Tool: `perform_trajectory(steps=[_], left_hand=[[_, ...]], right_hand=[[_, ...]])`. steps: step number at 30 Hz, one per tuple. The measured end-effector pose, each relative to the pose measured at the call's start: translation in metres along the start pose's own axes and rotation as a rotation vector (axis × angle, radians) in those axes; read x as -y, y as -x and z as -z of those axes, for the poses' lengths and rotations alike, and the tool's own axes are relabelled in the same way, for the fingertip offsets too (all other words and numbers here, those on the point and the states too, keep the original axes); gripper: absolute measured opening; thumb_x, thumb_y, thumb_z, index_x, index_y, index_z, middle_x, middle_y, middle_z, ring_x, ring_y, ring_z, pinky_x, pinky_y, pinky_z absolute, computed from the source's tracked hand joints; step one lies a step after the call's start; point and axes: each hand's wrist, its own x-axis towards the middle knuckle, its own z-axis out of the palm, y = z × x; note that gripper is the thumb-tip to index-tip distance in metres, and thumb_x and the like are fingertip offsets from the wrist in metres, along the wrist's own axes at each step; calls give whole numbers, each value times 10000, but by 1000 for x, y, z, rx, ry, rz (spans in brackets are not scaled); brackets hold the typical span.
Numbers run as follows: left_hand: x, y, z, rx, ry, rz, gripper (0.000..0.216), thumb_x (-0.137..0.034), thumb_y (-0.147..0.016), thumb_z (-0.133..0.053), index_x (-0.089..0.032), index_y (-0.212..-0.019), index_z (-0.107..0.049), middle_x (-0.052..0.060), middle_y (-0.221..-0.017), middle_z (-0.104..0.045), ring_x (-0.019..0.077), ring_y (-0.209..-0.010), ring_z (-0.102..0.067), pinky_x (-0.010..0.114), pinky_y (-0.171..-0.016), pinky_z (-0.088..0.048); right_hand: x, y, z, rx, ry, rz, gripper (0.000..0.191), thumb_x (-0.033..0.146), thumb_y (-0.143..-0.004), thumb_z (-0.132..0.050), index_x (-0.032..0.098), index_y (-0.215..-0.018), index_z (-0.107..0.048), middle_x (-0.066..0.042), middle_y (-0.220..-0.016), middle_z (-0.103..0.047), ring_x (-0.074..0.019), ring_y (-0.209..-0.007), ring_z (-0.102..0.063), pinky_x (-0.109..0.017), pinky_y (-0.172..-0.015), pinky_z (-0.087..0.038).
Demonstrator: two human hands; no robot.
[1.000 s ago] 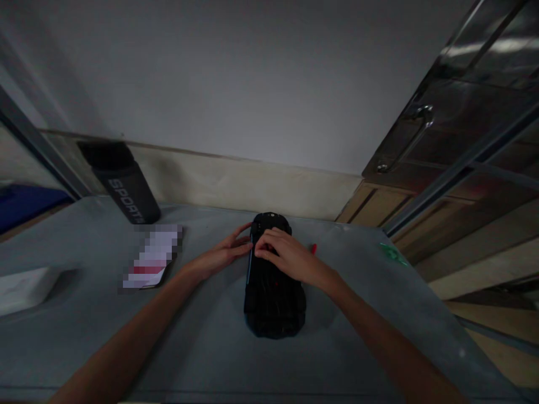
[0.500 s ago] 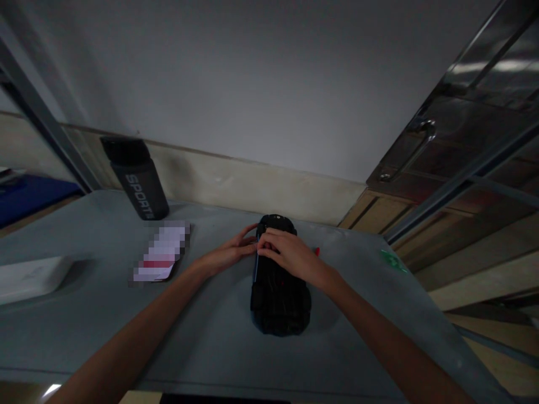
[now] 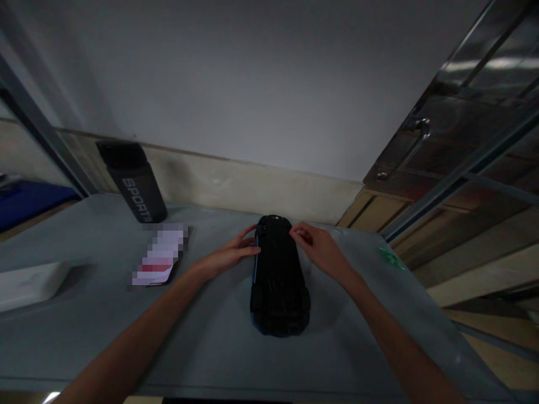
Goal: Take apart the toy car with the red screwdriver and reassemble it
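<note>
A toy car [image 3: 280, 275] lies upside down on the grey tabletop, its black underside and wheels facing up. My left hand [image 3: 229, 255] holds the car's left side near the far end, fingers along the edge and thumb by the underside. At the far right wheel area, my right hand [image 3: 318, 247] is closed in a pinch, fingertips at the car's edge. Whatever is between those fingertips is too small and dark to make out.
A dark sports bottle [image 3: 137, 185] stands at the back left. In front of it lies a phone [image 3: 160, 255], blurred out. A white box-like object [image 3: 33, 283] sits at far left. Green plastic [image 3: 391, 258] lies near the right edge. Behind rises a pale wall [image 3: 252, 179].
My right hand has moved right, from the middle of the car's underside to its right edge, still pinched. My left hand stays on the car. The small red piece at the right is no longer visible.
</note>
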Motion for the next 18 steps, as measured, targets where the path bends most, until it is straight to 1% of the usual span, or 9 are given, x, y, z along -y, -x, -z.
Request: perform_trajectory(steps=[2, 3, 5, 7, 10, 12, 15, 18], left_hand=[[-1, 1, 1, 14, -41, 3, 1011, -302, -876, -892, -373, -1741, -372, 115, -1685, -603, 333, -1593, -525, 572, -1374, -258], [-1, 1, 2, 23, -54, -6, 1034, -292, -864, -898, -375, -1745, -362, 116, -1686, -602, 334, -1594, -523, 580, -1374, -251], [1, -1, 5, 50, -64, -37, 1061, -278, -852, -902, -374, -1752, -346, 120, -1678, -611, 337, -1595, -524, 594, -1375, -239], [4, -3, 8, 76, -66, -60, 1045, -276, -870, -884, -371, -1756, -337, 120, -1668, -621, 336, -1596, -524, 598, -1375, -230], [6, -4, 10, 85, -82, -50, 1017, -280, -890, -866, -382, -1753, -338, 113, -1683, -609, 332, -1611, -506, 597, -1380, -209], [5, -3, 9, 75, -83, -44, 1020, -281, -884, -874, -382, -1749, -344, 117, -1695, -596, 340, -1622, -490, 601, -1383, -194], [0, 1, 7, 72, -74, -30, 1040, -260, -873, -888, -369, -1751, -341, 132, -1721, -562, 356, -1647, -449, 601, -1381, -192], [-6, 8, 6, 80, -77, 18, 1074, -239, -874, -894, -358, -1766, -307, 150, -1756, -511, 359, -1679, -392, 590, -1368, -233]], right_hand=[[-27, 13, 6, 13, 125, -104, 254, 413, -1114, -521, 244, -1119, -711, -10, -734, -707, -221, -705, -686, -324, -680, -444], [-40, 20, 8, 21, 193, -152, 222, 378, -1101, -531, 247, -1123, -708, -11, -727, -711, -220, -690, -685, -319, -660, -427], [-59, 33, 6, 13, 304, -243, 172, 362, -1081, -575, 251, -1109, -703, -25, -749, -721, -219, -676, -686, -311, -621, -394], [-71, 42, 0, 35, 329, -260, 127, 343, -1068, -609, 252, -1099, -691, -28, -772, -728, -213, -678, -685, -305, -611, -385], [-75, 47, -9, 73, 283, -214, 55, 256, -1042, -621, 240, -1066, -668, -30, -812, -734, -199, -707, -679, -301, -646, -410], [-74, 45, -13, 84, 262, -194, 72, 198, -1018, -613, 232, -1066, -655, -30, -835, -731, -194, -726, -674, -303, -674, -423], [-72, 40, -14, 92, 252, -197, 214, 164, -993, -611, 216, -1198, -645, -23, -846, -723, -195, -729, -665, -306, -682, -419], [-70, 34, -14, 100, 272, -234, 360, 221, -1013, -620, 171, -1369, -607, -35, -842, -717, -216, -728, -663, -317, -663, -401]])
